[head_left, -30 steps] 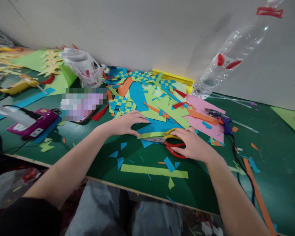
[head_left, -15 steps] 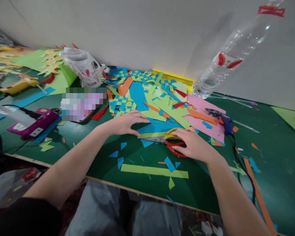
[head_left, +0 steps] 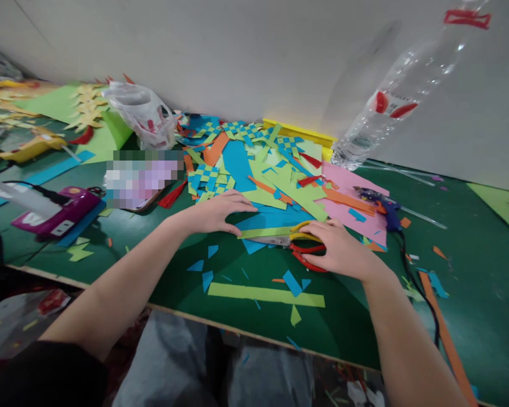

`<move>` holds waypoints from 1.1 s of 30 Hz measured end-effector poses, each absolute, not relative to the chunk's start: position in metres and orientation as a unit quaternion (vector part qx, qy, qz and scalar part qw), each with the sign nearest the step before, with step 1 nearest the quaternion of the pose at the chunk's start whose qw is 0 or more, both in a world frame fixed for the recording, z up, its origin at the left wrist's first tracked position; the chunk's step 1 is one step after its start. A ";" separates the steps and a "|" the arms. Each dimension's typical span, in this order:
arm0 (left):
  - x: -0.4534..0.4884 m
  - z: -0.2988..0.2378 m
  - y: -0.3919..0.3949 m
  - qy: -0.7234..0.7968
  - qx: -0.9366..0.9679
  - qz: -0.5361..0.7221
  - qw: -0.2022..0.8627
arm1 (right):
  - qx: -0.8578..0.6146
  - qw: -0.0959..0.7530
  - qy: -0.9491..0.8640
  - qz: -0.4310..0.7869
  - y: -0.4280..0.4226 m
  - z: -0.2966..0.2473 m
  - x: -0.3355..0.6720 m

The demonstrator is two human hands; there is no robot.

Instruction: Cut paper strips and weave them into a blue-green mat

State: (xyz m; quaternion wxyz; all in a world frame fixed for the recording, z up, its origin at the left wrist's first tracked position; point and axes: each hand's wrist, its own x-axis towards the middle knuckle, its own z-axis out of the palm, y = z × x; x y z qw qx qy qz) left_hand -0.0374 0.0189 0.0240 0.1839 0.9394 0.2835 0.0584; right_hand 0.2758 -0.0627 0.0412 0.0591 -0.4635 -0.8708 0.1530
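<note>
My right hand (head_left: 341, 249) holds scissors (head_left: 299, 242) with one yellow and one red handle loop. Their blades point left, along the lower edge of a narrow light-green paper strip (head_left: 267, 232). That strip lies over blue paper (head_left: 275, 219). My left hand (head_left: 218, 213) rests on the paper's left side, thumb and fingers spread apart, the thumb at the strip's left end. Nearer to me, a separate green strip (head_left: 265, 294) lies flat among small blue scraps (head_left: 292, 284).
Woven blue-green paper pieces (head_left: 210, 180) pile up behind my hands. A phone (head_left: 146, 181) and a purple power strip (head_left: 59, 212) are at left. On the right are a blue glue gun (head_left: 388, 212), its cord, pink paper (head_left: 343, 175) and a plastic bottle (head_left: 385, 113).
My right hand has shifted slightly to the right with the scissors, drawing the blades back along the green strip. My left hand stays in place.
</note>
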 end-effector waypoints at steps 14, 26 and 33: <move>-0.031 0.016 0.017 0.241 0.949 0.109 0.171 | -0.475 0.057 -0.865 0.153 -0.065 0.037 0.273; -0.027 0.011 0.016 0.238 0.952 0.106 0.158 | -0.472 0.059 -0.870 0.132 -0.068 0.039 0.266; -0.026 0.011 0.015 0.244 0.954 0.090 0.146 | -0.449 0.067 -0.883 0.121 -0.069 0.039 0.260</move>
